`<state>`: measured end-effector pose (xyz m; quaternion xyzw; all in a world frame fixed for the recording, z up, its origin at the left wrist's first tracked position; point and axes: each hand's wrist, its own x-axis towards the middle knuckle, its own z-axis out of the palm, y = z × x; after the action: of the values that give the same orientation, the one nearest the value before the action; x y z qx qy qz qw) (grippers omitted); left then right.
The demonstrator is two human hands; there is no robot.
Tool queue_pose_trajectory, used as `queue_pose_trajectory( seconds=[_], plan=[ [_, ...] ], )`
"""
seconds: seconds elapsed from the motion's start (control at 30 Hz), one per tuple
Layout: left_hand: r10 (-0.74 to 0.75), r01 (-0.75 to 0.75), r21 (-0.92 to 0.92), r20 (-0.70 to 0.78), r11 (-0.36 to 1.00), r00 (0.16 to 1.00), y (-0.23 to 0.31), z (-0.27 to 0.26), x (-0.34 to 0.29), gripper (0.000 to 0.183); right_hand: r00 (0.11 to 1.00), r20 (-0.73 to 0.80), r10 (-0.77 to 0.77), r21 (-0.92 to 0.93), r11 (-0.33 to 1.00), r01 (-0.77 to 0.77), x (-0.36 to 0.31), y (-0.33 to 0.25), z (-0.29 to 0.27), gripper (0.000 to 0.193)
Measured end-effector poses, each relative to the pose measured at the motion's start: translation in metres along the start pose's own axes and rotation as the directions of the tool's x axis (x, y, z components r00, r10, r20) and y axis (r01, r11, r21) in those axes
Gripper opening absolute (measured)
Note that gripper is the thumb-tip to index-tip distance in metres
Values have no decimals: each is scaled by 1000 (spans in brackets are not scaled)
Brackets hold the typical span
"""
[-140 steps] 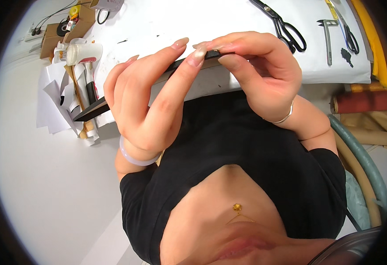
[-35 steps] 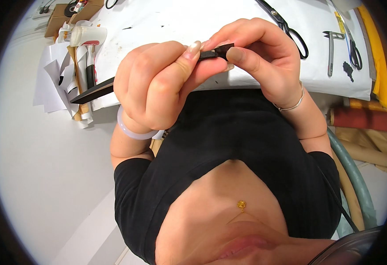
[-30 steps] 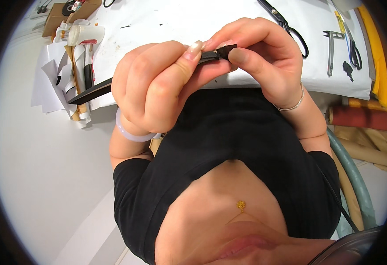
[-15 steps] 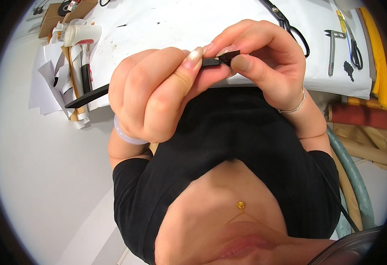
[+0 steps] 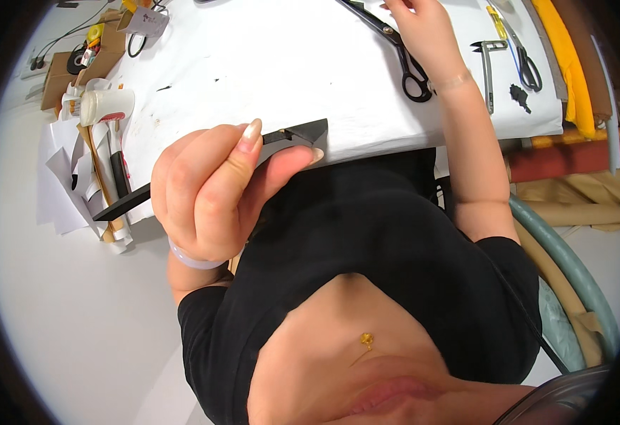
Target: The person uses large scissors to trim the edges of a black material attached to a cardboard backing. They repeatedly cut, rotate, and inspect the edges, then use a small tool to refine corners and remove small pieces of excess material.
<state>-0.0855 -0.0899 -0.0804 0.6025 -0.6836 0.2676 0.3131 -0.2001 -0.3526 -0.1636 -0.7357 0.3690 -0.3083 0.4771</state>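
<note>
Left hand pinching flat black strip above the bench edge.
Strip is thin, matte, long, angled end by thumb. Right hand rests at black-handled scissors; its fingers cropped, grip unclear.

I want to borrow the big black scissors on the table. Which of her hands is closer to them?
Right. The right hand rests right beside the black scissors, apparently touching them. The left hand is off the table's edge, holding a black strip.
</note>
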Motion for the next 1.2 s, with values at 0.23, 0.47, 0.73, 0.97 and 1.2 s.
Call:
queue_pose_trajectory(
  seconds=[0.23,0.47,0.73,0.97,1.2],
  plan=[
    [28,-29,-41,-32,999,999,1,-1,4,44,951,145,-274,-460,832,310,63,44,32,30],
    [100,-105,-85,-62,991,993,-4,0,-3,37,968,84,-239,-380,890,252,62,54,42,27],
    [-23,26,-99,27,995,999,1,-3,-4,57,963,-73,-261,-324,919,224,74,74,42,23],
    [-15,14,-90,-8,996,1000,-5,1,-3,52,947,-93,-308,101,943,316,31,-12,13,13],
    [-36,32,-105,-38,994,999,-6,3,0,49,960,-43,-276,-47,961,274,-25,-23,-10,9]
  ],
)
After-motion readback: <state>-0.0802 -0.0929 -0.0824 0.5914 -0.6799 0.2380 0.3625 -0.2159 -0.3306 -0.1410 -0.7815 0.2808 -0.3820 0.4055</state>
